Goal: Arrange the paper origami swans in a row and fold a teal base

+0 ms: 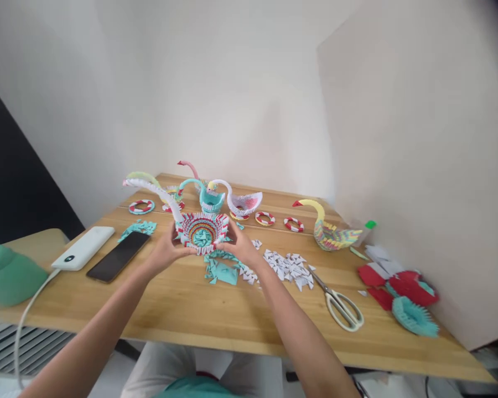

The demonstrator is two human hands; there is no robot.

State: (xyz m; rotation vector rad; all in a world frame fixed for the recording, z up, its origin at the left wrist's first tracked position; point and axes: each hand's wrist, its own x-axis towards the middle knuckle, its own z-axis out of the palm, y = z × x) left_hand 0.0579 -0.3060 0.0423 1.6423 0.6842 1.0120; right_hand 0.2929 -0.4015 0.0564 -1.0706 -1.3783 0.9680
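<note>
Between my hands is a folded-paper swan [188, 228], its bowl body striped in red, white, teal and yellow and its long white neck stretching to the upper left. My left hand [168, 250] grips the body's left side, thumb along the front rim. On the other side my right hand [239, 246] clasps the rim, thumb in front. Most of the fingers are hidden behind the body. Teal paper shows through the bowl's middle. Under and beside it, teal folded pieces [223, 272] and white folded triangles [288, 267] lie on the wooden table [216, 315].
More paper swans stand behind, including a teal one [211, 200], a white one [244, 203] and a yellow one [332, 236]. Scissors [340, 304] lie at right near red paper [413, 287] and a teal paper piece [414, 316]. A phone [119, 257] and cabled power bank [83, 249] lie left.
</note>
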